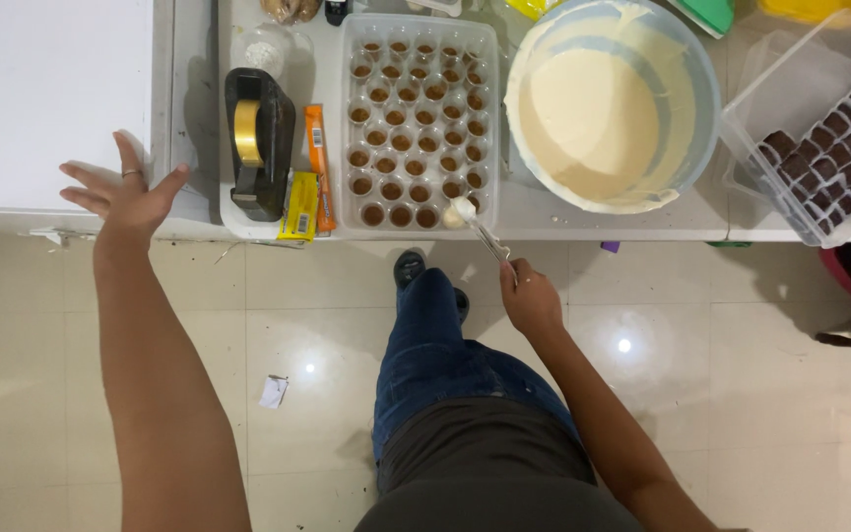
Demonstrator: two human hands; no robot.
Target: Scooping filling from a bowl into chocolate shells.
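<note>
My right hand (530, 298) grips a metal spoon (477, 225) by its handle. The spoon's bowl carries a dab of pale cream and hovers at the near right corner of a clear plastic tray (493, 118) filled with several small cups with brown bases. Right of the tray stands a large bowl (706, 118) of pale cream batter. My left hand (128, 197) is open, fingers spread, held in the air at the front edge of a white surface (41, 99), holding nothing.
A black tape dispenser (258, 143) with yellow tape sits left of the tray, beside an orange packet (318, 163) and a yellow packet (299, 207). A clear box (790, 79) with brown chocolate pieces is at the right. Tiled floor (297, 325) lies below with a paper scrap (273, 391).
</note>
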